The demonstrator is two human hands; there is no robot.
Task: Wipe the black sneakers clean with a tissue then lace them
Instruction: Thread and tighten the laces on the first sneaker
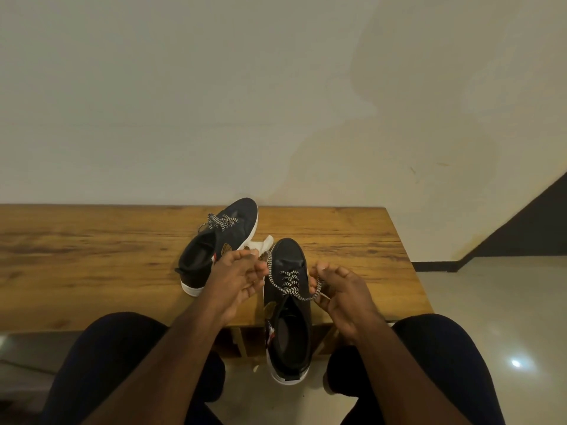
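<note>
The tissue is mostly hidden behind the near sneaker, whose heel overhangs the bench. Left hand at nine o'clock and right hand at three each pinch its checkered lace. The far sneaker lies at eleven o'clock.

Two black sneakers: one between the two hands, one beyond the left hand. Two hands in all, counting the right hand. One white tissue just past the left hand. One wooden counter.
</note>
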